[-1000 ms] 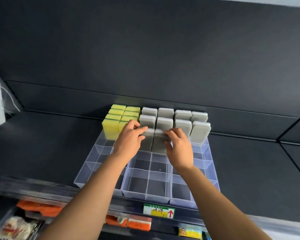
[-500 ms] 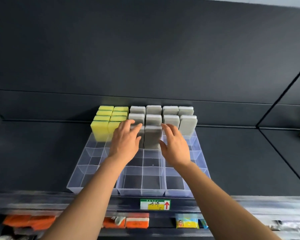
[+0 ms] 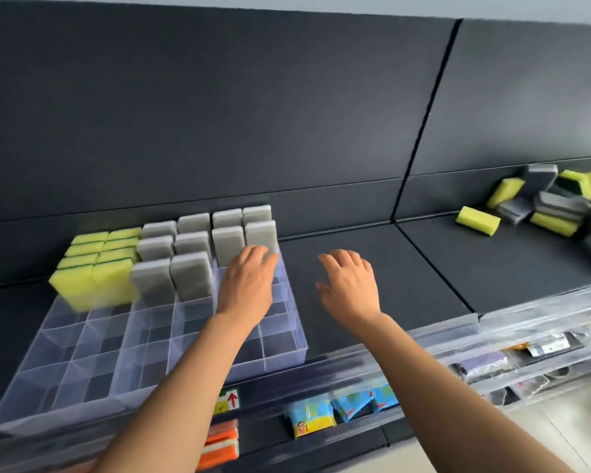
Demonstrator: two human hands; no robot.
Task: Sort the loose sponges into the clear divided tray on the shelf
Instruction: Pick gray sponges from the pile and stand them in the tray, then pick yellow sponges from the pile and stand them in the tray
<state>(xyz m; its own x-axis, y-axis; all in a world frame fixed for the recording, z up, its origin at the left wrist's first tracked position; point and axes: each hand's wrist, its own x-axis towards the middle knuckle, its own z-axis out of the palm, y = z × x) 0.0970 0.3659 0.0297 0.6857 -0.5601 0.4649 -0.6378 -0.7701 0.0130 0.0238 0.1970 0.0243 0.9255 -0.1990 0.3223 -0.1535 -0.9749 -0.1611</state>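
The clear divided tray [image 3: 41,401] sits on the dark shelf at the left. Its back rows hold upright yellow sponges [image 3: 93,278] on the left and grey sponges [image 3: 190,274] on the right; the front compartments are bare. My left hand [image 3: 246,285] hovers over the tray's right side, fingers apart, holding nothing. My right hand [image 3: 350,285] is over the bare shelf just right of the tray, also open. A heap of loose yellow and grey sponges [image 3: 553,206] lies far right on the shelf, with one yellow sponge [image 3: 478,220] lying apart from it.
The dark shelf [image 3: 372,261] has a clear plastic front lip [image 3: 458,326]. Below it hang packaged goods: blue-yellow packets [image 3: 313,419] and orange items [image 3: 220,445]. A vertical seam in the back panel [image 3: 423,124] divides two shelf bays.
Both hands have let go of the grey sponges and drawn off to the right; the right hand has left the tray. The view has swung right, revealing the heap of loose sponges.
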